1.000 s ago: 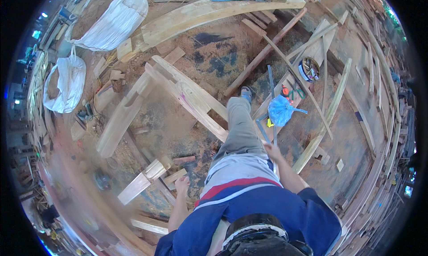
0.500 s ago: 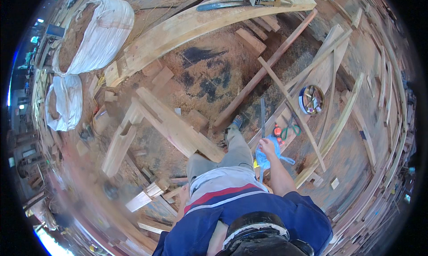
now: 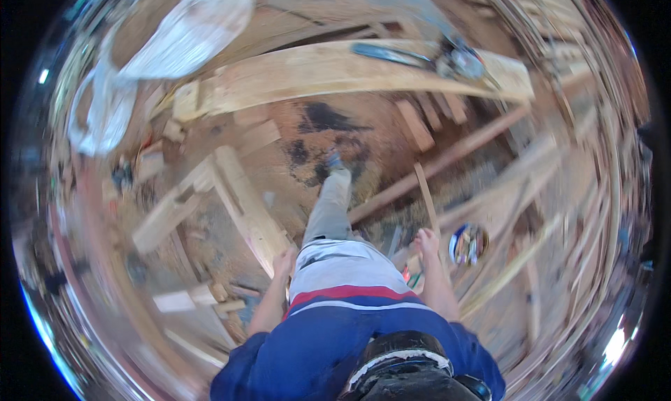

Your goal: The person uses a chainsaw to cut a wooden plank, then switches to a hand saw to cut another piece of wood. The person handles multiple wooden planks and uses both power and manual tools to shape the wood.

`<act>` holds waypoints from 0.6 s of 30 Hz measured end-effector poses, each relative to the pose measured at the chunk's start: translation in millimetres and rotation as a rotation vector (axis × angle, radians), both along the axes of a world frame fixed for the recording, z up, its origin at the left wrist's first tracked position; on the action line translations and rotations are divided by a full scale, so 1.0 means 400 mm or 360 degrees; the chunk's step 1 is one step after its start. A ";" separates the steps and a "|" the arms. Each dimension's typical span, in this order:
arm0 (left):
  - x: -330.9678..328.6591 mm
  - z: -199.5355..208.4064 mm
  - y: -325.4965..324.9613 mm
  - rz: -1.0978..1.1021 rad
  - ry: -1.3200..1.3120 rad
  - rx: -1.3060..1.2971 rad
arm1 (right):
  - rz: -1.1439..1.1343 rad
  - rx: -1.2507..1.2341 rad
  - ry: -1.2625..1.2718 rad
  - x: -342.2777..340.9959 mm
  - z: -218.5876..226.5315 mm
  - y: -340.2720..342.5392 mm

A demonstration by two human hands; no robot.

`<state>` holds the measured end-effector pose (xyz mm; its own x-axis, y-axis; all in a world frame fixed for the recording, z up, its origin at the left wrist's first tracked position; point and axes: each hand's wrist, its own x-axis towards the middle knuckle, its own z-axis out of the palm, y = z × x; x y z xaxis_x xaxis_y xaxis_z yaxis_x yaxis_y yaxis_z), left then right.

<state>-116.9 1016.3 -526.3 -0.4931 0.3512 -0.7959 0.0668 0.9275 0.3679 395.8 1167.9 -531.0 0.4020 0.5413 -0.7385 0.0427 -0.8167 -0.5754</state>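
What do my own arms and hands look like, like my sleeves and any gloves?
Your left sleeve and right sleeve are short and navy blue. Below them, the left forearm and right forearm are bare. Your left fingers and right fingers wear no gloves; the picture is too blurred to tell about rings.

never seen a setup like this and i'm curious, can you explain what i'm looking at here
There's no robot: a person walks or stands with two bare hands. A wide fisheye camera on the head looks down, so straight edges bend. The left hand and right hand are at the person's sides; motion blurs things, but I see nothing held in either. On the ground lie pieces of wood, including a large curved beam with a chainsaw on it. A white sack is at upper left, and a round container is right of the right hand.
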 end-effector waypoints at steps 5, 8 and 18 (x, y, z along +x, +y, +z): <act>0.060 -0.052 0.484 -0.0048 0.0049 0.0238 | 0.0137 -0.0039 0.0412 -0.035 0.010 0.305; 0.079 0.004 0.716 0.0392 0.0087 0.0648 | 0.0486 -0.0407 0.0301 0.017 0.055 0.517; 0.193 0.095 0.768 0.0675 0.0226 0.0264 | 0.0590 0.0058 -0.0122 0.112 0.159 1.570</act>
